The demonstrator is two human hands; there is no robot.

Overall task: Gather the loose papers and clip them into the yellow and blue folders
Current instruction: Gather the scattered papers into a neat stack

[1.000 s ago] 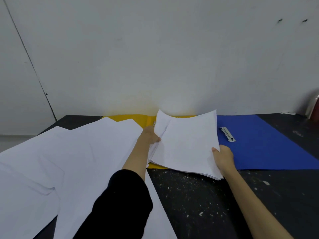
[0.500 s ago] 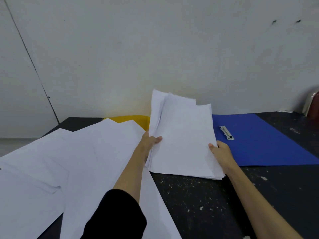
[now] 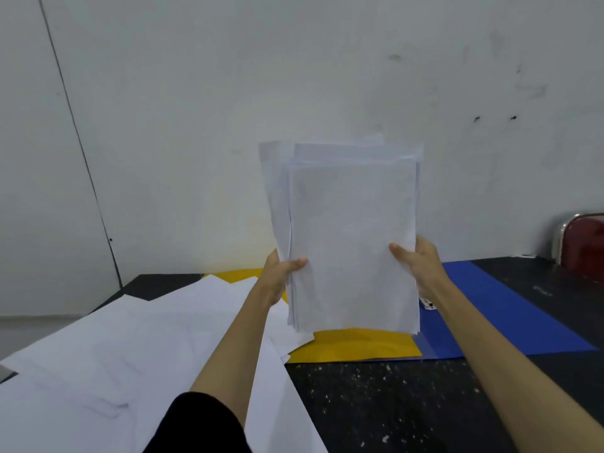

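I pinch the upright stack of white paper sheets [image 3: 353, 243] with my left hand [image 3: 282, 268] at 9 o'clock and right hand [image 3: 416, 258] at 3 o'clock, above the open yellow card folder [image 3: 353, 346] (blue card folder [image 3: 500, 308] beside it), and its 2 uneven top edges suggest sheets could slip askew when squared.

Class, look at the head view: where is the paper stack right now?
The paper stack is upright at centre, held by the left hand and right hand above the yellow folder, before the wall.
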